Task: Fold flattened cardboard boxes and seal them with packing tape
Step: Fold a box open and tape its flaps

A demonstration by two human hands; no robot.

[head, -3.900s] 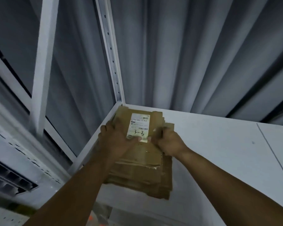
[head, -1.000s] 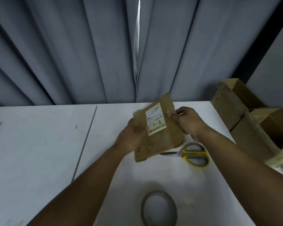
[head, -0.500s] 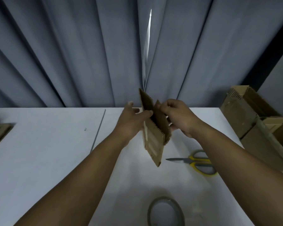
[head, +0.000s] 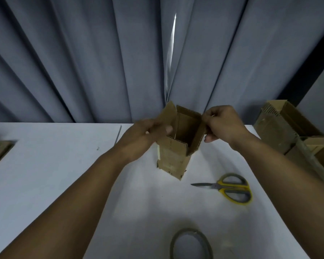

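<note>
Cardboard box (head: 173, 157), frame centre, opened to a tube above the bench (head: 45, 174). Left hand (head: 150, 135) fingers grip its left wall; right hand (head: 223, 124) fingers pinch the right flap. Uneven pull may skew or collapse it.

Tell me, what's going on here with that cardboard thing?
A person is folding a small cardboard box into shape over a white table. The left hand holds its left side and the right hand pinches the right flap. The box is opened out, its top flaps are up, and no tape is on it yet. Yellow-handled scissors and a tape roll lie on the table nearby, untouched. More boxes sit at the right.
</note>
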